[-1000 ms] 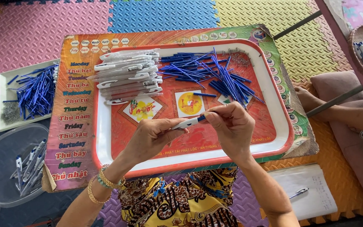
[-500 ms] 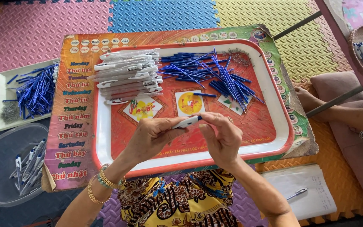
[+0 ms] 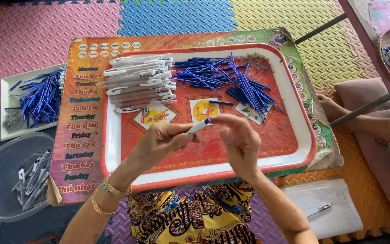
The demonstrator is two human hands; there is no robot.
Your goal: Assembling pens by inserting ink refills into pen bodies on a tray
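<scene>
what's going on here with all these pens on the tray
A person seated on foam floor mats holds a white pen barrel with a blue tip between both hands, left hand gripping the body and right hand at the tip end, above a red tray. On the tray lie a stack of white pens and a heap of blue refills. More blue refills sit in a small tray on the left, with pens in a clear tub.

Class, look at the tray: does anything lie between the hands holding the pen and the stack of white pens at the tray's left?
Nothing visible does. Both hands, left hand and right hand, hold the pen above bare tray surface; the stack of white pens lies beyond an open gap.
</scene>
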